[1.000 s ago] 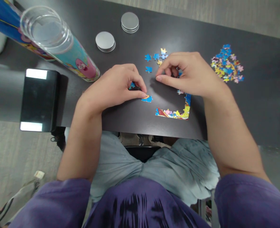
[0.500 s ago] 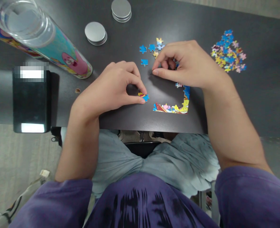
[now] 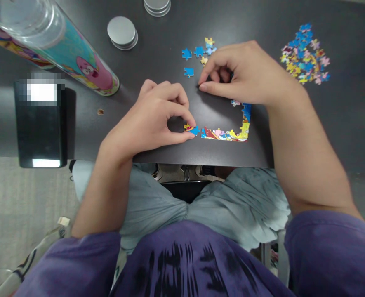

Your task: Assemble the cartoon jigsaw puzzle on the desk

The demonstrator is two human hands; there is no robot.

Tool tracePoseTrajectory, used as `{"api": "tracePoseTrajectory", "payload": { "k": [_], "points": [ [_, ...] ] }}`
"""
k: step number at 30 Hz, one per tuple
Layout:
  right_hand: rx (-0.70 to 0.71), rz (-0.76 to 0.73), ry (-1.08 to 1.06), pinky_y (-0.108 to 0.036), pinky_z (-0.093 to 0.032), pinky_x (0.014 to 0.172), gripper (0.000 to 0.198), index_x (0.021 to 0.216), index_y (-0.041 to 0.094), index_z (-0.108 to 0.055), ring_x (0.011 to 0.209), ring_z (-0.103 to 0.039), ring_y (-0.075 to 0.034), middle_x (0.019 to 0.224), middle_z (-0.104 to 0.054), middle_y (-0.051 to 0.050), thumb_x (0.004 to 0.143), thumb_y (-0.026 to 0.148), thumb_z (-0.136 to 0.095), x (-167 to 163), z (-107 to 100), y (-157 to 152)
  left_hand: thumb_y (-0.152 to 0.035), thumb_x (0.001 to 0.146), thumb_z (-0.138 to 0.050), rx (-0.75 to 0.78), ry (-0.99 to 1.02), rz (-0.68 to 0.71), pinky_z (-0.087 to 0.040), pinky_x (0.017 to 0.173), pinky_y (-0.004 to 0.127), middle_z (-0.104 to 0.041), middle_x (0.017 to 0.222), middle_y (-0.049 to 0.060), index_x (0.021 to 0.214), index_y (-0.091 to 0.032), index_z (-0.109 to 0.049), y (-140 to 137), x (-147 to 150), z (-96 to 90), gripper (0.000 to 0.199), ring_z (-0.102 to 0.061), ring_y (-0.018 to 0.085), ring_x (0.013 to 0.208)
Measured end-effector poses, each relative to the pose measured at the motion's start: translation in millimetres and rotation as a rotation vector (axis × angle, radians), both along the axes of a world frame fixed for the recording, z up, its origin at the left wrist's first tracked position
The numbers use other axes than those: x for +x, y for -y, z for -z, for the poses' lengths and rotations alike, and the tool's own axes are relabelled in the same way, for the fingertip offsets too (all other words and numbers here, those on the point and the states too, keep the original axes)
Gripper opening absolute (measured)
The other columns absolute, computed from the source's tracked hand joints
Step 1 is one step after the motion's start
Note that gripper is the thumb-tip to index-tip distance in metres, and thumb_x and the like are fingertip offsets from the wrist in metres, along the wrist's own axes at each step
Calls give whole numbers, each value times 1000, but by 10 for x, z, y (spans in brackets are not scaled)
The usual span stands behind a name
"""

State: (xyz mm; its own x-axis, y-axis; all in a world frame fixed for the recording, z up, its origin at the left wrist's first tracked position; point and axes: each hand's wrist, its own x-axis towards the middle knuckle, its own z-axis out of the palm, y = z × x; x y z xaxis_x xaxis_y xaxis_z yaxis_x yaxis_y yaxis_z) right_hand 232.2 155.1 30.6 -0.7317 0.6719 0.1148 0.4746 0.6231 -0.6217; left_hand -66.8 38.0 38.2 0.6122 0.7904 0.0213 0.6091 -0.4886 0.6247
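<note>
Closer to the left end of the joined strip (image 3: 224, 134), the puzzle piece (image 3: 196, 131) has been brought since the earlier frame, though a narrow gap is left between them. It is gripped between thumb and forefinger of the left hand (image 3: 160, 111), its tab turned to the right. By the right hand (image 3: 244, 74), thumb and forefinger are drawn nearly together above the table (image 3: 157, 153); whether anything is pinched there cannot be told.

At the far left, a tall tube (image 3: 92, 68) is topped with clear, ringed plastic and wrapped in a glossy turquoise cartoon print; what is held inside cannot be made out. Two round, smooth metal tins (image 3: 122, 31) (image 3: 156, 5) are set to its right, their contents hidden by flat silver tops. A shiny black box (image 3: 40, 128) is placed at the near left.

The strip is bent at a yellow corner on the right and is partly covered by the right hand. Knobbly loose pieces (image 3: 187, 53) are scattered beyond, and a jumbled heap (image 3: 306, 57) is gathered at the far right.
</note>
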Motion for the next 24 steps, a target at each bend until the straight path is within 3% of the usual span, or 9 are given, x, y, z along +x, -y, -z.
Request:
{"api": "tracePoseTrajectory", "payload": {
  "k": [12,16,20,24],
  "points": [
    [-29,55,90,-36,-44,77,15,109,29,-91,75,-62,-12,83,-70,7,112,15,-97,-34,-108,73,-43,118,-86,-48,-84,-19,-49,134,53,-85,140,6,117,-26,-95,16,128,-89,20,-74,30,137],
    [-27,56,85,-36,-45,77,19,108,29,-92,76,-63,-12,84,-71,7,109,12,-98,-31,-86,63,-46,112,-93,-5,-53,-33,-46,137,60,-84,132,4,112,-31,-98,-1,55,-53,16,-77,32,131],
    [11,41,31,-36,-46,75,20,105,30,-93,73,-64,-13,82,-72,7,104,13,-102,8,-29,19,-56,113,-93,-8,-69,-48,-47,138,62,-84,129,4,112,-32,-97,-21,-93,-70,24,-76,31,127],
    [96,42,-41,-35,-47,75,19,107,29,-92,75,-67,-14,86,-75,6,102,12,-100,90,-34,3,-59,117,-88,36,-2,-154,-57,128,58,-84,131,5,124,-31,-95,-48,-280,-131,29,-74,27,115]
  ]
}}
